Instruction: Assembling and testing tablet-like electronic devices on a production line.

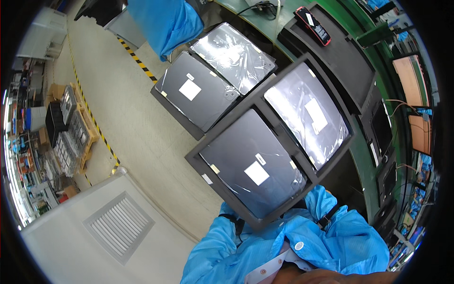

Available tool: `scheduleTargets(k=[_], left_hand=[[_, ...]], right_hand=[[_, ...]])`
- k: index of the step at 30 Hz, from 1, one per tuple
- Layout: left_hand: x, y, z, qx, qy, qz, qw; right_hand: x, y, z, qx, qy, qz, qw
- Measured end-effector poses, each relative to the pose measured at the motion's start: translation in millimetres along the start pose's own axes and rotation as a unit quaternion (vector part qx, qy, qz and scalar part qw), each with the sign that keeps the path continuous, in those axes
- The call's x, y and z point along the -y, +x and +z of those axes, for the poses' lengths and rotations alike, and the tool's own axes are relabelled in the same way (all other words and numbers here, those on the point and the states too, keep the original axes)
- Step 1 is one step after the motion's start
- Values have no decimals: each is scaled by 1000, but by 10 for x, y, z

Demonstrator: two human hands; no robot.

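Observation:
A black two-compartment tray (pixel 227 193) is tilted in front of my chest. In its left compartment lies a dark flat tablet-like panel (pixel 236 158) in clear film, with a white label. A similar film-wrapped panel (pixel 295 99) fills the right compartment and reflects the light. My blue sleeves, the left (pixel 215 236) and the right (pixel 321 201), run up to the tray's near edge. Both hands are hidden behind the tray, so their fingers do not show. Just beyond, another black tray (pixel 177 116) holds a dark labelled panel (pixel 196 90) and a shiny wrapped panel (pixel 234 54).
On the right runs a green workbench (pixel 362 165) with a black tray (pixel 331 57) and a red-edged handheld device (pixel 312 26). A blue-clothed person (pixel 163 23) is beyond the far tray. A white vented cabinet (pixel 161 236) stands at left; a loaded wooden pallet (pixel 90 128) lies farther off.

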State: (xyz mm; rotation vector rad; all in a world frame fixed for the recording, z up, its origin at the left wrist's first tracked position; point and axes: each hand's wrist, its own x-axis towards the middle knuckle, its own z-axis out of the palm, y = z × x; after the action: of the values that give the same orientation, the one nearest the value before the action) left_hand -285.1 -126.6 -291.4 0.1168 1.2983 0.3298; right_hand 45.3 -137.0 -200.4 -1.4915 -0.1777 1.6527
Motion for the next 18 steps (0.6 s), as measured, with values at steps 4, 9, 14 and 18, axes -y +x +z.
scheduleTargets(k=[4,9,14,18], left_hand=[[-36,12,-201,-14,75,20,997],[-99,19,-560,10,222,20,975],[-510,193,-688,65,368,52,926],[-920,289,-546,106,451,99,881]], right_hand=[[-152,-49,-176,-16,44,-7,999],[-135,183,-123,-92,138,-29,986],[-18,-157,-107,-225,158,44,961],[-1121,-433,54,-237,163,-39,957]])
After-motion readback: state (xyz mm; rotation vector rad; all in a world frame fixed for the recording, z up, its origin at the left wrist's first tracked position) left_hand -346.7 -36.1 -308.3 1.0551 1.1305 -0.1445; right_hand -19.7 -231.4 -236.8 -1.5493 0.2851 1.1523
